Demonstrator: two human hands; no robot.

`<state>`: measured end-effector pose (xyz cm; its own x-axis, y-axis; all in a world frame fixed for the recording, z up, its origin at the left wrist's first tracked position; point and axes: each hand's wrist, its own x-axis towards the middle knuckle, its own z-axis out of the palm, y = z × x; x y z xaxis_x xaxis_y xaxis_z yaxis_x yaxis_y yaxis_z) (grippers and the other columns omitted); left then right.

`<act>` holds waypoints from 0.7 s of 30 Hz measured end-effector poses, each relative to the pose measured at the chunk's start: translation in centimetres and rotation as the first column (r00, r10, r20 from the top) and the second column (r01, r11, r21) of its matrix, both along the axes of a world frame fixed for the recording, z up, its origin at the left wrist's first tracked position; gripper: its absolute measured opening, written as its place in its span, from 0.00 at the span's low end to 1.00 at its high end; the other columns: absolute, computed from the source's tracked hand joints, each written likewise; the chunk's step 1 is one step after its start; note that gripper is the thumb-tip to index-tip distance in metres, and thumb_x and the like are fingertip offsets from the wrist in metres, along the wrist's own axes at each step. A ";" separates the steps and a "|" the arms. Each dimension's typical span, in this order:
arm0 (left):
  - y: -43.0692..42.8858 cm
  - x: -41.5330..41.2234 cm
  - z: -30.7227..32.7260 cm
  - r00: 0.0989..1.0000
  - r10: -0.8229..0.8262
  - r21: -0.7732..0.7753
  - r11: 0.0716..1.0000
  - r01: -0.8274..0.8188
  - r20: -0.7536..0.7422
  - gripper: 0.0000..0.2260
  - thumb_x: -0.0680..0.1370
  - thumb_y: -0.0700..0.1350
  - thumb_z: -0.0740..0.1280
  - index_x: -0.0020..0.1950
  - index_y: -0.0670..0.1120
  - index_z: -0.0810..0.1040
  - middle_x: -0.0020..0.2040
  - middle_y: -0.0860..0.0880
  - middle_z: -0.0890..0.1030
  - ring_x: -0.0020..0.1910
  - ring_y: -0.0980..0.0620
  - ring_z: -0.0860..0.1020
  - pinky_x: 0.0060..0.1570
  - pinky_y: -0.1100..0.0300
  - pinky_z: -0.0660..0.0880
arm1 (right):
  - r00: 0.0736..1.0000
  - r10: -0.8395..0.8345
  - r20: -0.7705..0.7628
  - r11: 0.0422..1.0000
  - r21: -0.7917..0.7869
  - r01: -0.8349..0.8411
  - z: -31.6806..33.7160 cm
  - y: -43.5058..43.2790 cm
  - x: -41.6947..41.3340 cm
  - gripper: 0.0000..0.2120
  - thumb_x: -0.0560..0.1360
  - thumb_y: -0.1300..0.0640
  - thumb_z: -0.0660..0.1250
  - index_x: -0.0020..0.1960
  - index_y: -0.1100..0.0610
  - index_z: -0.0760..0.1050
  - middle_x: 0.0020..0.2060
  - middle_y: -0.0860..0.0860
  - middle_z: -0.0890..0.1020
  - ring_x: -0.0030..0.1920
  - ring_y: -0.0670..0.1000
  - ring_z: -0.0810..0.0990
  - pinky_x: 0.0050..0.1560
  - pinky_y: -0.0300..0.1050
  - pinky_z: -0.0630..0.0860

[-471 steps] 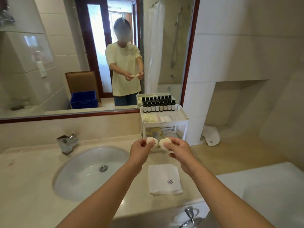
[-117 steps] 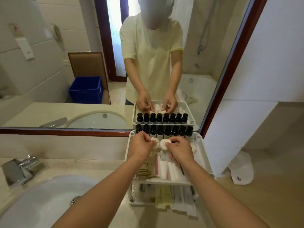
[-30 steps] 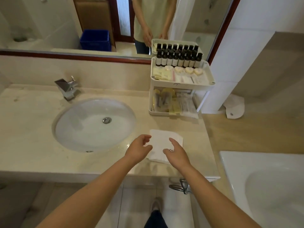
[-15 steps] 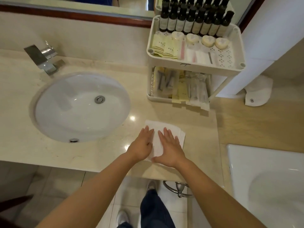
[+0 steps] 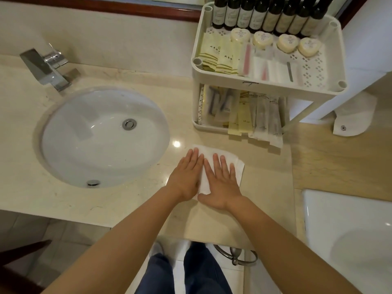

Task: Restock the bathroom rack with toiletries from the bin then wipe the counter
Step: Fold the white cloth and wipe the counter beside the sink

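Glossy marble counter, white cloth towel, plastic rack.

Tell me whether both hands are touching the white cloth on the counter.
Touching. The head view shows the left hand and right hand pressed flat, fingers straight, on the white cloth.

left grip and right grip now flat on cloth, soaps left on rack

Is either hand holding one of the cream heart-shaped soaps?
No, the left hand and right hand lie flat on the folded white cloth.
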<state>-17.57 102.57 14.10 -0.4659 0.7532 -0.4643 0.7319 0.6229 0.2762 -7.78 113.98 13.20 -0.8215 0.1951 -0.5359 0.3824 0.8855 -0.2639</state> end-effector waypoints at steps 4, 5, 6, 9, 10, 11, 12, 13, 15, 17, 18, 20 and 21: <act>0.2 -1.6 -0.1 1.000 -0.022 -0.013 1.000 0.023 0.019 0.32 0.81 0.44 0.54 0.78 0.43 0.37 0.77 0.43 0.33 0.76 0.46 0.33 0.76 0.54 0.39 | 1.000 0.006 -0.010 1.000 0.001 -0.005 -0.1 0.6 -1.3 0.55 0.68 0.35 0.64 0.76 0.47 0.27 0.73 0.51 0.24 0.71 0.53 0.20 0.73 0.56 0.27; 0.3 -2.1 -0.1 0.999 -0.019 -0.013 1.000 0.019 0.027 0.32 0.81 0.44 0.55 0.78 0.43 0.37 0.77 0.44 0.33 0.76 0.47 0.33 0.75 0.54 0.39 | 1.000 0.002 -0.018 1.000 0.000 -0.002 -0.1 0.7 -1.6 0.55 0.68 0.35 0.64 0.76 0.47 0.27 0.73 0.51 0.25 0.71 0.52 0.20 0.72 0.56 0.27; 0.3 -2.6 -0.1 0.999 -0.019 -0.015 1.000 0.019 0.032 0.33 0.81 0.44 0.55 0.78 0.43 0.37 0.77 0.44 0.33 0.76 0.47 0.33 0.75 0.54 0.38 | 1.000 -0.003 -0.025 1.000 0.000 0.003 -0.1 0.8 -2.0 0.54 0.68 0.36 0.65 0.76 0.47 0.27 0.73 0.51 0.25 0.71 0.52 0.20 0.72 0.55 0.27; 0.6 -4.2 0.0 0.998 -0.040 -0.018 0.999 0.041 0.045 0.34 0.81 0.45 0.56 0.78 0.44 0.37 0.77 0.45 0.33 0.76 0.48 0.33 0.74 0.55 0.38 | 0.999 -0.036 -0.028 0.999 0.002 0.036 -0.1 0.6 -3.4 0.55 0.68 0.38 0.66 0.76 0.46 0.28 0.74 0.50 0.26 0.71 0.51 0.22 0.72 0.54 0.27; 0.6 -4.8 0.0 0.998 -0.046 -0.015 0.999 0.047 0.048 0.34 0.81 0.45 0.56 0.78 0.44 0.37 0.78 0.45 0.33 0.76 0.48 0.34 0.74 0.54 0.38 | 0.998 -0.052 -0.032 0.999 0.001 0.053 -0.1 0.5 -3.9 0.55 0.68 0.39 0.67 0.76 0.46 0.29 0.74 0.50 0.27 0.72 0.51 0.23 0.73 0.54 0.27; 0.6 -5.4 -0.1 0.998 -0.050 -0.014 0.999 0.051 0.047 0.34 0.81 0.45 0.56 0.78 0.44 0.37 0.78 0.45 0.34 0.77 0.48 0.34 0.75 0.54 0.38 | 0.997 -0.068 -0.039 0.998 0.000 0.069 0.0 0.5 -4.6 0.55 0.68 0.41 0.67 0.77 0.46 0.30 0.75 0.50 0.28 0.73 0.51 0.24 0.73 0.53 0.28; 0.6 -6.1 -0.1 0.997 -0.056 -0.013 0.998 0.057 0.045 0.34 0.81 0.46 0.57 0.78 0.44 0.38 0.78 0.45 0.34 0.77 0.48 0.34 0.75 0.54 0.39 | 0.996 -0.082 -0.045 0.997 0.000 0.082 0.2 0.4 -5.3 0.54 0.67 0.42 0.68 0.77 0.46 0.31 0.75 0.50 0.29 0.74 0.51 0.25 0.73 0.53 0.29; 0.6 -6.8 -0.1 0.997 -0.064 -0.011 0.998 0.065 0.044 0.34 0.81 0.46 0.57 0.78 0.44 0.38 0.78 0.45 0.35 0.77 0.48 0.35 0.75 0.54 0.39 | 0.994 -0.093 -0.048 0.996 0.002 0.094 0.3 0.4 -6.0 0.54 0.67 0.43 0.69 0.77 0.46 0.32 0.76 0.50 0.30 0.74 0.51 0.27 0.73 0.53 0.29; 0.5 -8.2 -0.1 0.996 -0.087 -0.015 0.996 0.087 0.032 0.34 0.80 0.46 0.58 0.78 0.44 0.39 0.78 0.45 0.35 0.77 0.48 0.35 0.75 0.53 0.40 | 0.993 -0.109 -0.039 0.994 0.019 0.110 0.4 0.1 -7.3 0.56 0.65 0.45 0.70 0.77 0.46 0.32 0.76 0.50 0.30 0.75 0.52 0.27 0.73 0.53 0.30; 0.2 -9.6 0.0 0.992 -0.121 -0.021 0.992 0.122 0.029 0.34 0.80 0.46 0.58 0.79 0.44 0.39 0.78 0.45 0.36 0.77 0.48 0.36 0.75 0.53 0.41 | 0.995 -0.103 -0.005 0.994 0.045 0.103 0.3 -0.4 -8.4 0.60 0.62 0.45 0.71 0.77 0.47 0.30 0.75 0.51 0.28 0.74 0.53 0.26 0.73 0.54 0.30; 0.0 -10.2 0.1 0.989 -0.141 -0.022 0.990 0.142 0.032 0.34 0.80 0.46 0.58 0.79 0.45 0.39 0.78 0.45 0.36 0.77 0.49 0.37 0.76 0.53 0.41 | 0.995 -0.096 0.014 0.993 0.063 0.095 0.2 -0.7 -8.7 0.62 0.61 0.45 0.72 0.76 0.48 0.29 0.74 0.51 0.27 0.74 0.54 0.26 0.74 0.55 0.30; -0.3 -11.1 0.2 0.982 -0.186 -0.022 0.982 0.187 0.041 0.33 0.80 0.46 0.57 0.79 0.45 0.40 0.78 0.46 0.36 0.78 0.49 0.37 0.75 0.53 0.40 | 0.994 -0.103 0.024 0.989 0.107 0.100 0.2 -1.2 -9.1 0.62 0.61 0.47 0.72 0.76 0.49 0.29 0.74 0.53 0.27 0.74 0.55 0.26 0.74 0.57 0.32; -0.5 -11.5 0.2 0.977 -0.208 -0.020 0.978 0.210 0.046 0.33 0.80 0.46 0.57 0.79 0.45 0.40 0.79 0.46 0.37 0.78 0.49 0.38 0.75 0.53 0.40 | 0.993 -0.118 0.009 0.985 0.130 0.115 0.2 -1.5 -9.1 0.60 0.63 0.48 0.72 0.77 0.49 0.30 0.75 0.53 0.28 0.75 0.56 0.28 0.75 0.57 0.34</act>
<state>-29.03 102.06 14.31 -0.2785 0.8198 -0.5004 0.8344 0.4645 0.2967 -16.91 112.50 13.37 -0.7803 0.3574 -0.5132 0.4883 0.8609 -0.1428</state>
